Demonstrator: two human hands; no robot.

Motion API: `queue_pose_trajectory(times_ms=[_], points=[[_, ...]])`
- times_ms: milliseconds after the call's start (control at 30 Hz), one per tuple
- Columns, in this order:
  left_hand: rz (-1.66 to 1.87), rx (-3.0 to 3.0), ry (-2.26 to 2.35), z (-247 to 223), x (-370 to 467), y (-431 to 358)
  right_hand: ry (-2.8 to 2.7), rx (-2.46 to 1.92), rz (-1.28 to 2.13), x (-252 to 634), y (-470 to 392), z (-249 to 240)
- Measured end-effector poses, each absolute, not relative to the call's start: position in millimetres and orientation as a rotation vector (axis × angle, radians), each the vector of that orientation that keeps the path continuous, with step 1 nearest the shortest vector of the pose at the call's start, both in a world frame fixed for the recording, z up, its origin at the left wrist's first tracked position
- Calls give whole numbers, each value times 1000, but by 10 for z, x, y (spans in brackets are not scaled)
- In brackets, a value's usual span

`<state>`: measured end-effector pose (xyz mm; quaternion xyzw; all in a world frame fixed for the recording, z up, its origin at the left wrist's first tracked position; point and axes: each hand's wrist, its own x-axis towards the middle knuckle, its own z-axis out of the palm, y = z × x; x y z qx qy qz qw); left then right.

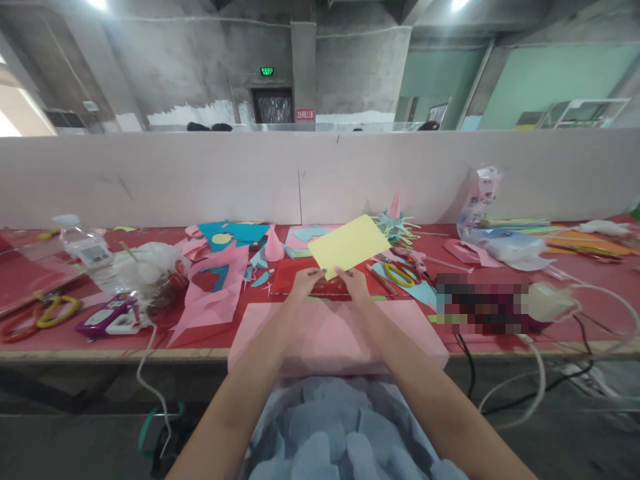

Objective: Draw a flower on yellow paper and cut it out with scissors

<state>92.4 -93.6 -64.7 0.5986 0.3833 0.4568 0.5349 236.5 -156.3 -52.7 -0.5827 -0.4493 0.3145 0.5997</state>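
A: Where is the yellow sheet [349, 248]?
B: It is in the air over the middle of the desk [200, 355]. The left hand [307, 280] and the right hand [351, 281] both pinch it along its lower side.
A: And what lies on the desk?
B: At the middle of the front edge, a pink sheet [335, 327] covers the red surface and hangs over. Toward the left end of this edge there are yellow-handled scissors [60, 312] and a purple device [103, 319]. A plastic bottle [85, 243] is farther back, on the left side.
A: What is along the back edge?
B: A pale panel [200, 173] stands there. A pink cone [273, 245] is near it, left of the yellow sheet.
A: And the room?
B: Behind the panel I see a grey wall [165, 63] with a dark door [273, 107], and above the door a green sign [267, 71]. To the right, another wall [560, 80] is light green.
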Motion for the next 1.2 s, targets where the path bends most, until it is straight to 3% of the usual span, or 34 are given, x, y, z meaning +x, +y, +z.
queue_pose_trajectory(times_ms=[1200], points=[[1042, 1336, 843, -576, 940, -994, -1094, -1401, 638, 2429, -1478, -634]])
